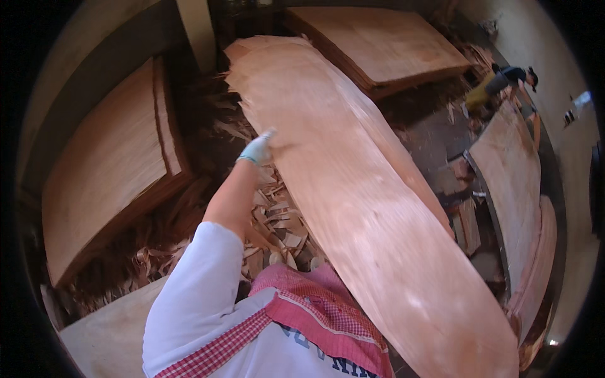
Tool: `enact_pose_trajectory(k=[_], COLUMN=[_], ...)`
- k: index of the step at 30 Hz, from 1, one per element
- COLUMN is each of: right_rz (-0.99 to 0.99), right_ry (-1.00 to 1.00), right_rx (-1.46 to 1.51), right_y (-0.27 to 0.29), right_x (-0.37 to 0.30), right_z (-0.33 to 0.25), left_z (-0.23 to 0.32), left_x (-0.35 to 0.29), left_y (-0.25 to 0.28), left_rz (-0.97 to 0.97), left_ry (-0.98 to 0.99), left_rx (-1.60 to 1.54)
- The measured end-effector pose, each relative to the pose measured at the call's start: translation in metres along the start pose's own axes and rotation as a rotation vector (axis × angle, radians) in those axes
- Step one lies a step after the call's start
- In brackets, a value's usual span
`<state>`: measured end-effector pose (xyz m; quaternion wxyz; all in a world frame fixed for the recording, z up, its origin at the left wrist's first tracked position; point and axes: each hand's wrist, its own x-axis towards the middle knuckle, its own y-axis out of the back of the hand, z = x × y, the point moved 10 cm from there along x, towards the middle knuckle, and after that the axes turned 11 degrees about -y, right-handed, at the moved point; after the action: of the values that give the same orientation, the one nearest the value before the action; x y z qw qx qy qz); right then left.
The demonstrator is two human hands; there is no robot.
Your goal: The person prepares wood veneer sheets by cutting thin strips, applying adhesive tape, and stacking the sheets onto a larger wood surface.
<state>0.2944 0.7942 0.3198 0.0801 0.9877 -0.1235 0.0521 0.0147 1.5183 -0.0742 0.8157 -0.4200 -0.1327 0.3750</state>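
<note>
A long, pale reddish-brown wood veneer sheet [353, 183] stretches diagonally in front of me, from the far middle to the lower right. Its far end is ragged, and more veneer shows beneath along its right side. My left hand [257, 150], in a pale glove, is at the sheet's left edge toward the far end. At least one finger is stretched out, and a small shadow falls on the veneer beside it. Whether the hand touches the sheet is hard to tell. My right hand is out of view.
Veneer stacks stand at left [107, 170] and far right [384, 47]. Torn veneer scraps [283, 220] litter the floor by my feet. Another person [504, 82] bends over a separate veneer sheet [507, 183] at right. A pale sheet [116, 334] lies at lower left.
</note>
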Motion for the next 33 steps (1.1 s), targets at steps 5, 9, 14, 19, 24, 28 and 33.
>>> enact_pose_trajectory(k=[5, 9, 14, 19, 24, 28, 33], right_rz=[0.083, 0.072, -0.093, -0.485, -1.007, -1.409, -1.779], right_ry=[0.079, 0.131, 0.166, 0.224, 0.242, 0.263, 0.248], right_rx=[-0.037, -0.039, 0.019, 0.051, 0.131, 0.191, 0.261], right_y=[-0.006, -0.036, -0.136, -0.346, -0.561, -0.672, -0.766], right_x=[0.006, 0.008, -0.004, -0.089, -0.276, -0.448, -0.621], right_z=[-0.022, -0.037, -0.052, -0.071, -0.067, -0.081, -0.114], left_z=[-0.001, 0.131, 0.296, 0.401, 0.436, 0.430, 0.380], left_x=[0.010, -0.070, -0.234, -0.456, -0.566, -0.639, -0.770], left_y=[0.031, -0.039, -0.002, 0.046, 0.047, 0.047, 0.021], left_rz=[0.397, 0.391, 0.540, 0.719, 1.061, 1.168, 1.668], left_ry=[-0.078, -0.477, -0.670, -1.078, -1.410, -1.684, -1.838], left_rx=[0.123, 0.398, 0.163, 0.107, 0.515, 0.363, 0.453])
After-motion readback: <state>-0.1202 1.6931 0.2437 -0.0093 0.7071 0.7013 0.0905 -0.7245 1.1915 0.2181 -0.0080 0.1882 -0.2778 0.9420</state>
